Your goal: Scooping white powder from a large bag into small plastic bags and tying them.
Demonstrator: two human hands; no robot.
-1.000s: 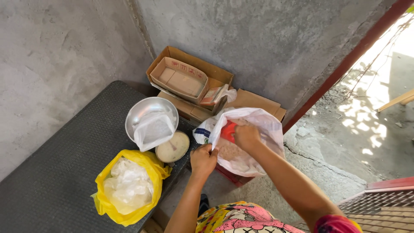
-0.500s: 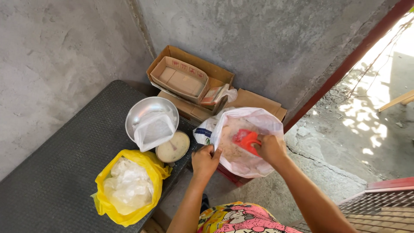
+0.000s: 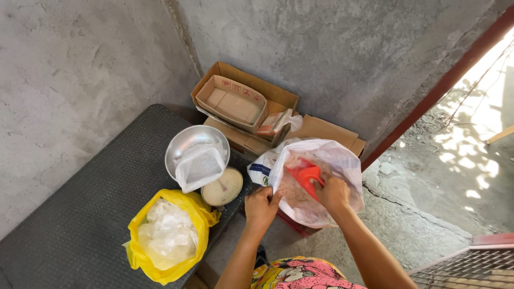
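A white plastic sack (image 3: pixel 337 160) stands open on the ground, with pale grain-like contents inside. My left hand (image 3: pixel 261 206) grips the sack's near left rim and holds it open. My right hand (image 3: pixel 332 192) is inside the mouth, closed on the handle of a red scoop (image 3: pixel 304 177) that digs into the contents. Left of the sack, on a dark mat (image 3: pixel 85 214), a metal bowl (image 3: pixel 184 143) holds an open clear plastic bag (image 3: pixel 201 167).
A round pale lidded container (image 3: pixel 224 187) sits beside the bowl. A yellow bag (image 3: pixel 166 241) with white bags inside lies on the mat's near edge. Cardboard boxes (image 3: pixel 241 101) stand against the concrete wall. A red post (image 3: pixel 444 80) and a metal grate (image 3: pixel 471 267) are at the right.
My right hand went from the sack's far rim down into the sack, took the red scoop, and now pushes it into the contents. My left hand kept hold of the rim.
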